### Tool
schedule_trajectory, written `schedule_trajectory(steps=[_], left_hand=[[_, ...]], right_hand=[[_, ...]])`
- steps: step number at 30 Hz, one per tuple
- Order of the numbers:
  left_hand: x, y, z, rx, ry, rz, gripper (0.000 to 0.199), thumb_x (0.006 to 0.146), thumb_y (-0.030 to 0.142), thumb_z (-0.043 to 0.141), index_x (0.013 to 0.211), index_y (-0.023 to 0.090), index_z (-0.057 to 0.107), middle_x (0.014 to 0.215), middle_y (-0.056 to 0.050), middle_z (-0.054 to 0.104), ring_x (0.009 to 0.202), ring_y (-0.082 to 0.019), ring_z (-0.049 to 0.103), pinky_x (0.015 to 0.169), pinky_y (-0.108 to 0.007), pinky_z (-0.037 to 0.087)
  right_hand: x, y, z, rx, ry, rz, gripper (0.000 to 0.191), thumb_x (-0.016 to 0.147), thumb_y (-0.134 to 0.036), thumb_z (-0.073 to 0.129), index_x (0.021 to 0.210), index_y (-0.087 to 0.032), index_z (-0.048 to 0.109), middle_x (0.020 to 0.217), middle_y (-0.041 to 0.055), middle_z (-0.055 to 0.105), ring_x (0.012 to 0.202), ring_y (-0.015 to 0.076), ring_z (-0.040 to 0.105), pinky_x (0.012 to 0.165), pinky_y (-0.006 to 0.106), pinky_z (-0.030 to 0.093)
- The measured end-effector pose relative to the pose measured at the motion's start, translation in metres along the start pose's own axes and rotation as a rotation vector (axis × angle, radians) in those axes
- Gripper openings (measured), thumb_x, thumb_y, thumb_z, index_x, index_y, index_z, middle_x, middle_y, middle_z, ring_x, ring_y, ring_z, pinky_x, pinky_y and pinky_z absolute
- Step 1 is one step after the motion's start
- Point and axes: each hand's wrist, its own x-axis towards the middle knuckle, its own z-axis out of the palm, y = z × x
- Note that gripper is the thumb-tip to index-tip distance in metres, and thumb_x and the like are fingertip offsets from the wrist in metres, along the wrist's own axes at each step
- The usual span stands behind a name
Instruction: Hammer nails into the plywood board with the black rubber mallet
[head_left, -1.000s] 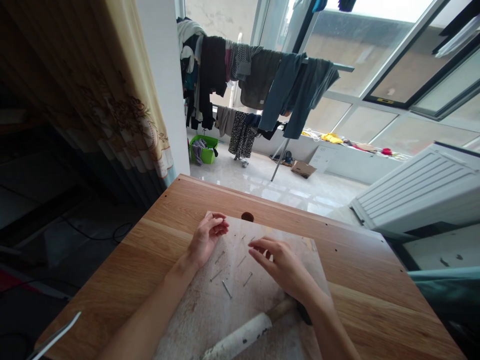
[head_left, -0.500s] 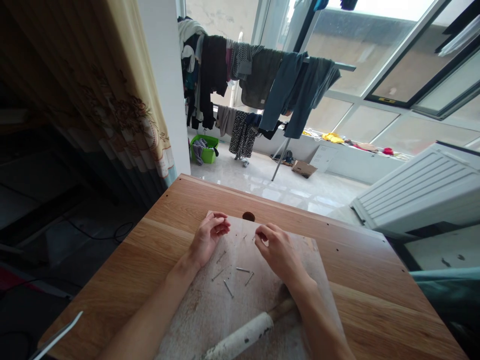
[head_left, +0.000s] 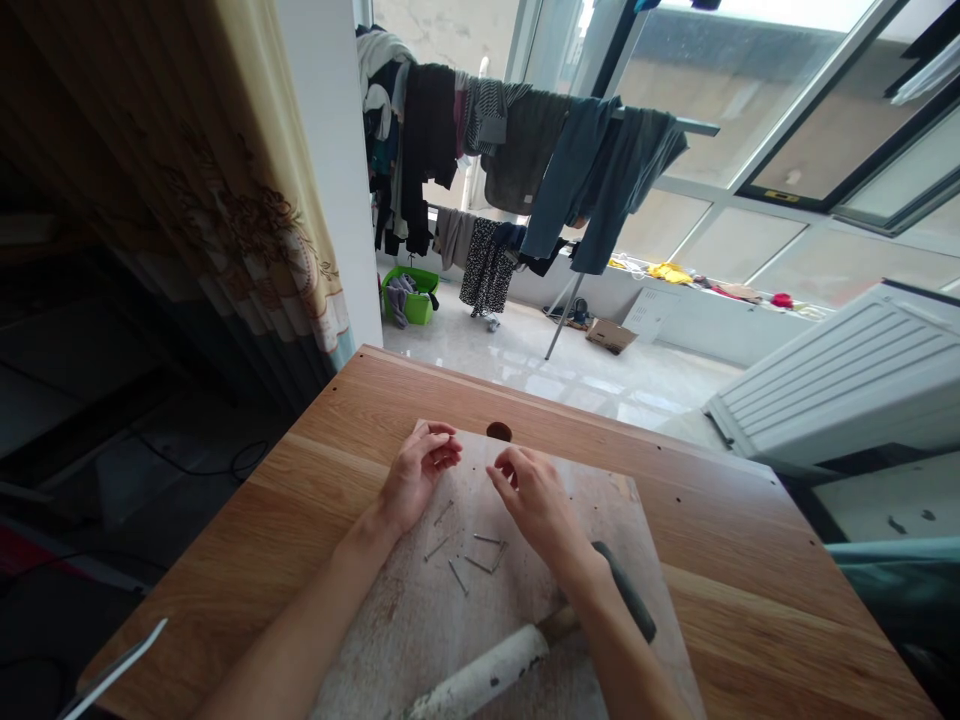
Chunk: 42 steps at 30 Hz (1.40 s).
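My left hand (head_left: 414,482) rests at the left edge of a pale worn board (head_left: 390,620), its fingers loosely curled and apart, with no object visible in them. Over the board's far middle, my right hand (head_left: 534,495) has its thumb and forefinger slightly apart, and nothing shows between them. Several metal nails (head_left: 459,577) lie scattered on the board between and below my hands. A hammer lies near the front, with a whitish wrapped handle (head_left: 480,675) and a dark head (head_left: 626,592); my right forearm covers part of it.
The board lies on a wooden table (head_left: 750,600) with a round dark hole (head_left: 499,431) beyond the board. A patterned curtain (head_left: 285,230) hangs at left. Farther back are hanging clothes (head_left: 525,150), a green basket (head_left: 418,300) and a white ribbed unit (head_left: 832,370).
My right hand has moved left, uncovering the hammer head. One more nail now shows among those in the board's middle, and the small nails by my right fingertips are hidden. My left hand stays put.
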Motion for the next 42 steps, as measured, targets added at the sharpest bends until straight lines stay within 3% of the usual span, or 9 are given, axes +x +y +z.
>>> schedule_trajectory(steps=[9, 14, 19, 22, 24, 28, 31, 38, 42], left_hand=[[0.001, -0.001, -0.001, -0.003, 0.009, -0.004, 0.022, 0.070, 0.026, 0.080, 0.087, 0.014, 0.071, 0.078, -0.003, 0.071, 0.074, -0.013, 0.064, 0.072, -0.024, 0.049], [0.000, 0.000, 0.000, -0.018, 0.005, -0.002, 0.022, 0.070, 0.025, 0.081, 0.086, 0.015, 0.071, 0.077, -0.003, 0.071, 0.073, -0.013, 0.063, 0.072, -0.024, 0.049], [-0.001, 0.001, 0.001, -0.022, 0.005, 0.005, 0.021, 0.069, 0.025, 0.081, 0.085, 0.014, 0.071, 0.076, -0.002, 0.071, 0.071, -0.012, 0.063, 0.070, -0.023, 0.049], [0.000, 0.000, 0.000, -0.025, 0.009, -0.005, 0.022, 0.069, 0.025, 0.081, 0.085, 0.014, 0.071, 0.077, -0.002, 0.071, 0.072, -0.012, 0.063, 0.071, -0.024, 0.050], [0.001, 0.000, 0.000, -0.023, 0.015, -0.017, 0.022, 0.069, 0.025, 0.081, 0.086, 0.014, 0.071, 0.077, -0.002, 0.071, 0.072, -0.013, 0.064, 0.071, -0.024, 0.050], [0.001, 0.001, -0.001, -0.026, 0.020, -0.020, 0.024, 0.067, 0.026, 0.082, 0.085, 0.014, 0.071, 0.076, -0.002, 0.071, 0.071, -0.012, 0.064, 0.070, -0.024, 0.050], [0.001, 0.000, 0.000, -0.026, 0.021, -0.018, 0.026, 0.066, 0.027, 0.083, 0.085, 0.014, 0.071, 0.076, -0.002, 0.071, 0.071, -0.012, 0.064, 0.070, -0.023, 0.050], [0.001, 0.001, 0.000, -0.033, 0.018, -0.018, 0.026, 0.065, 0.027, 0.083, 0.085, 0.014, 0.070, 0.074, -0.002, 0.071, 0.070, -0.012, 0.064, 0.069, -0.023, 0.050], [0.001, 0.001, -0.001, -0.044, 0.020, -0.022, 0.026, 0.066, 0.027, 0.083, 0.085, 0.015, 0.070, 0.074, -0.002, 0.071, 0.069, -0.012, 0.064, 0.069, -0.023, 0.050]], right_hand=[[-0.002, -0.017, -0.012, 0.064, 0.023, -0.082, 0.016, 0.102, -0.021, 0.051, 0.090, -0.020, 0.062, 0.089, 0.0052, 0.066, 0.078, 0.0205, 0.061, 0.075, 0.030, 0.045], [-0.012, -0.018, -0.015, 0.170, -0.149, -0.103, 0.015, 0.100, -0.024, 0.060, 0.086, -0.022, 0.067, 0.071, -0.0028, 0.066, 0.063, 0.0148, 0.062, 0.062, 0.024, 0.047], [-0.035, -0.036, -0.013, 0.146, -0.147, -0.092, 0.009, 0.101, -0.022, 0.058, 0.102, -0.019, 0.066, 0.091, 0.0032, 0.067, 0.079, 0.0179, 0.066, 0.077, 0.030, 0.051], [-0.070, -0.070, 0.011, 0.127, -0.315, -0.422, 0.003, 0.094, -0.021, 0.070, 0.096, -0.021, 0.068, 0.097, 0.0013, 0.069, 0.087, 0.0169, 0.066, 0.078, 0.026, 0.052], [-0.095, -0.091, 0.043, -0.038, -0.309, -0.738, 0.027, 0.081, -0.039, 0.085, 0.078, -0.020, 0.066, 0.078, 0.0010, 0.066, 0.075, 0.0206, 0.062, 0.062, 0.030, 0.050], [-0.127, -0.107, 0.104, -0.193, -0.102, -0.751, 0.042, 0.080, -0.042, 0.081, 0.057, -0.023, 0.052, 0.060, 0.0004, 0.058, 0.057, 0.0196, 0.050, 0.047, 0.034, 0.038], [-0.131, -0.104, 0.119, -0.212, -0.101, -0.786, 0.044, 0.084, -0.046, 0.076, 0.057, -0.023, 0.051, 0.061, 0.0018, 0.058, 0.058, 0.0196, 0.049, 0.048, 0.034, 0.037], [-0.120, -0.117, 0.120, -0.309, -0.368, -0.862, 0.047, 0.092, -0.053, 0.068, 0.059, -0.021, 0.058, 0.058, 0.0014, 0.056, 0.056, 0.0167, 0.046, 0.047, 0.032, 0.037], [-0.101, -0.121, 0.084, -0.235, -0.362, -0.955, 0.040, 0.096, -0.035, 0.071, 0.064, -0.021, 0.054, 0.060, -0.0019, 0.054, 0.058, 0.0147, 0.047, 0.049, 0.029, 0.036]])
